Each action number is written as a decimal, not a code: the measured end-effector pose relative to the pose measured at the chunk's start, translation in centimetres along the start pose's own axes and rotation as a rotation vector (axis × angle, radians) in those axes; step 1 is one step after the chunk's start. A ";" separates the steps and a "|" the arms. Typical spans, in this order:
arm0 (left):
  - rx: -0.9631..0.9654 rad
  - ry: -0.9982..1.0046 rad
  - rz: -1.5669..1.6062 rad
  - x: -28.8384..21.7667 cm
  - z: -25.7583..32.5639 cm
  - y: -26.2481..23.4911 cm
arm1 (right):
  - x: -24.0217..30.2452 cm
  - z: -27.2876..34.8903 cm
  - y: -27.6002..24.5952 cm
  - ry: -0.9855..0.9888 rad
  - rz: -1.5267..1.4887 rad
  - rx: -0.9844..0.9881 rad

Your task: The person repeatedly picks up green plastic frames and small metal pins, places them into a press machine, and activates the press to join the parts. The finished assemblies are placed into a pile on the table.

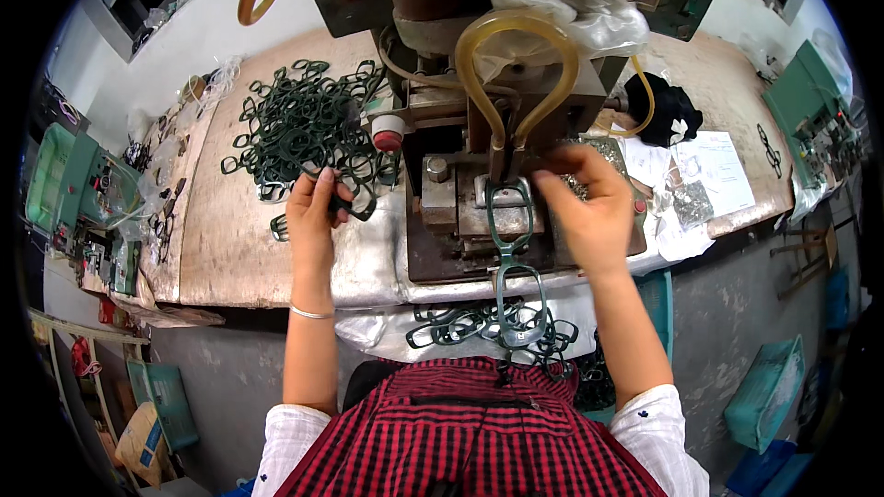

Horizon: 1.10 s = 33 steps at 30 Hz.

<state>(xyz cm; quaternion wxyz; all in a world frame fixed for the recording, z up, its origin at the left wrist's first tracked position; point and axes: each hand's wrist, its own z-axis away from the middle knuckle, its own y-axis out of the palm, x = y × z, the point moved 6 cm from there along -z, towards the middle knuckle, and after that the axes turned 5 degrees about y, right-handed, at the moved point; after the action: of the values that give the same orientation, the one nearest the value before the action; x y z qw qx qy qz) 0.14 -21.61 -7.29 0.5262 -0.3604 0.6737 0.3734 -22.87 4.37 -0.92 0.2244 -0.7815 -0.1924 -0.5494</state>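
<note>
A dark green eyeglass frame [364,206] is held in my left hand [314,212], closed round it beside a heap of similar frames [295,120]. Another green eyeglass frame [507,258] hangs lengthwise from the press [442,189]. Its upper rim lies against the metal block under the tool, and its lower rim reaches down over my lap. My right hand [597,207] is at the right of that block, thumb and fingers curled together toward the tool. Its fingertips are slightly blurred, and anything between them is too small to make out.
Yellowish hoses [468,41] loop before the press head. A red push button [388,141] sticks out on its left. More frames [460,322] lie over my lap. Papers [718,170] and a bag of small metal parts [691,204] lie to the right. Green crates [766,391] stand on the floor.
</note>
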 end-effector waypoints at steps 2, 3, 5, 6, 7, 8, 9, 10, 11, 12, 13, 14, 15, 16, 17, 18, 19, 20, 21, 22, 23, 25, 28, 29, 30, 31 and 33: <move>0.037 0.175 0.194 -2.3 1.1 2.5 | 0.4 0.0 1.9 0.023 -0.198 0.018; 0.058 0.271 0.272 -4.7 2.0 4.1 | 0.1 0.1 2.0 0.018 -0.220 -0.001; 0.199 0.546 0.313 -10.6 4.0 7.3 | 0.7 0.2 2.2 0.067 -0.308 0.032; 0.269 0.691 0.215 -13.3 4.6 8.6 | 1.1 0.2 2.2 0.085 -0.355 0.042; 0.332 0.842 0.110 -15.2 5.0 9.8 | 1.3 0.2 2.6 0.127 -0.420 0.053; 0.225 0.884 0.089 -15.3 4.6 10.5 | 1.5 0.4 3.2 0.169 -0.485 0.066; 0.253 0.890 -0.094 -16.4 4.0 11.2 | 1.7 0.6 3.7 0.212 -0.549 0.080; 0.249 0.846 -0.060 -16.5 3.9 11.2 | 1.5 0.6 3.8 0.229 -0.526 0.069; 0.246 0.802 -0.025 -16.5 4.0 11.1 | 1.8 1.0 3.9 0.239 -0.545 0.056; 0.216 0.775 0.013 -16.6 4.7 11.0 | 2.8 1.4 3.7 0.189 -0.515 0.065; 0.352 0.761 0.065 -16.5 5.7 11.1 | 3.2 1.8 3.5 0.152 -0.486 0.076; 0.444 0.552 0.130 -15.2 7.1 11.5 | 3.1 2.1 3.1 0.075 -0.431 0.108; 0.530 0.339 0.193 -13.9 8.7 12.1 | 2.3 2.2 2.3 0.077 -0.320 0.107; 0.696 0.018 0.174 -13.0 9.9 13.2 | 1.8 1.9 1.3 0.062 -0.215 0.113; 0.844 -0.305 0.153 -12.1 11.4 13.8 | 1.1 1.4 0.4 0.045 -0.107 0.123; 0.866 -0.477 0.201 -10.7 12.2 14.4 | 0.3 0.7 -1.0 -0.104 0.263 0.006; 0.880 -0.651 0.247 -9.0 13.1 15.1 | -1.4 0.2 -2.5 -0.167 0.559 -0.057; 0.832 -0.743 0.311 -7.8 13.2 15.6 | -3.6 0.3 -3.6 -0.097 0.807 -0.117; 0.784 -0.836 0.371 -6.7 13.1 15.9 | -5.3 0.5 -4.5 -0.109 0.977 -0.189; 0.791 -0.823 0.405 -6.0 12.9 16.0 | -6.2 0.8 -5.1 -0.108 0.964 -0.211; 0.778 -0.828 0.398 -5.7 12.8 16.0 | -7.0 1.1 -5.7 -0.108 0.950 -0.233; 0.749 -0.830 0.384 -5.6 12.2 15.9 | -7.6 1.1 -5.9 -0.131 0.880 -0.239; 0.709 -0.828 0.328 -5.4 12.6 15.9 | -7.3 1.2 -5.2 -0.185 0.856 -0.258; 0.692 -0.835 0.311 -5.5 12.7 15.8 | -6.8 1.2 -5.1 -0.244 0.900 -0.266; 0.707 -0.823 0.321 -5.3 12.6 16.0 | -6.5 0.9 -5.4 -0.244 0.870 -0.258; 0.700 -0.829 0.335 -5.6 12.7 16.2 | -6.4 0.6 -5.4 -0.243 0.835 -0.248; 0.700 -0.785 0.358 -5.2 12.8 15.9 | -6.7 0.2 -5.4 -0.255 0.829 -0.307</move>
<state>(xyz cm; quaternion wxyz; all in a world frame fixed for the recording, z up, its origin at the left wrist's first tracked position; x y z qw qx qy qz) -7.24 -2.45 -2.36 0.7543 0.1223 0.5618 0.3170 -27.87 8.53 -6.59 0.2814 -0.8781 0.1940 -0.3349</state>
